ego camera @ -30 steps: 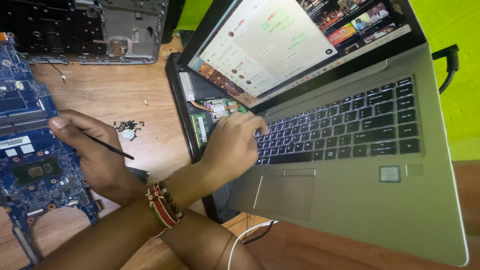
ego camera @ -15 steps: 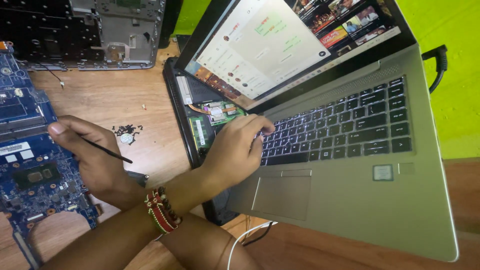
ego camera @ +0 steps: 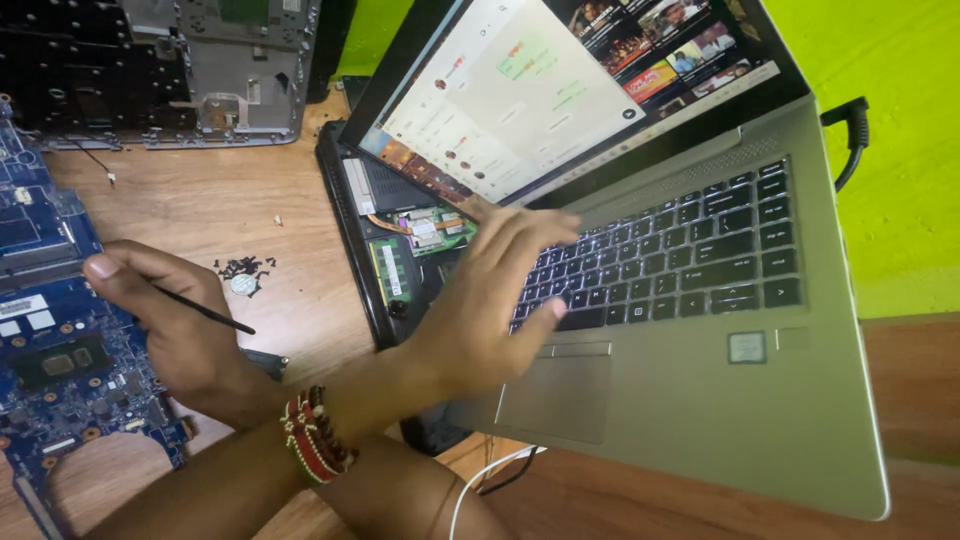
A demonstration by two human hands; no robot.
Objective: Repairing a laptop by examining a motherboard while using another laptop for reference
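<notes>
At the far left a blue circuit board (ego camera: pixel 40 330) lies flat on the wooden table (ego camera: pixel 200 200), matte and densely studded with small chips and copper-ringed holes. The arms cross, so the right hand (ego camera: pixel 175 330) sits over that board's edge, curled closed around a thin black tool (ego camera: pixel 205 312), a slim rigid rod whose tip points toward the table's middle. Just beyond it lies a small heap of dark screws (ego camera: pixel 243 270), and a stripped grey and black laptop chassis (ego camera: pixel 150 70) stands at the table's far edge. A red beaded bracelet (ego camera: pixel 312 440) rings the left wrist. Next comes an opened black laptop base (ego camera: pixel 400 250), with green memory sticks and copper piping bare, partly under a silver laptop (ego camera: pixel 700 420) of smooth brushed metal. The left hand (ego camera: pixel 490 310) hovers flat and spread over the left end of its black keyboard (ego camera: pixel 690 250), holding nothing, its fingers blurred; whether they touch the keys cannot be told. The work in hand looks like a pause from the board to use the lit laptop. Going back to the board would call for uncrossing the arms and steadying the tool's fine tip among small, easily scratched parts.
</notes>
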